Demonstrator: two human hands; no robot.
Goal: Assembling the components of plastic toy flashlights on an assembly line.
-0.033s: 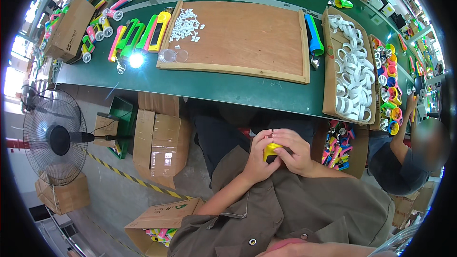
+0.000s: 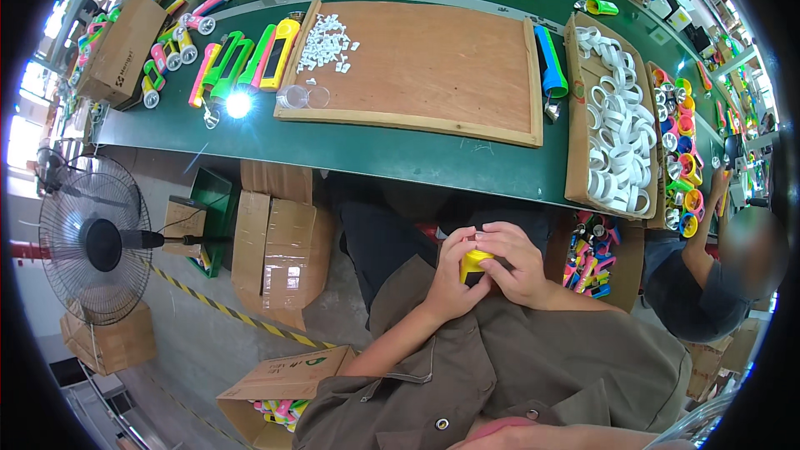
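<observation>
"Fingers of both hands look busy. Which containers are near them?"

"On the desk, toward the right, an open cardboard box holds a heap of white rings. Just right of it are colourful torch heads."

"And the shallow wooden tray?"

"Small white pieces lie loose at its left end, with clear round pieces at the near left corner."

"Any lower down?"

"Yes, a bin of mixed coloured parts below the desk's right side, and a carton at lower left with pink, green and yellow bits inside."

"So how are the hands?"

"Left hand and right hand both curl in, nearly closed, around one yellow piece, above the lap and apart from the desk. They cover most of it; I can't tell its full shape."
</observation>
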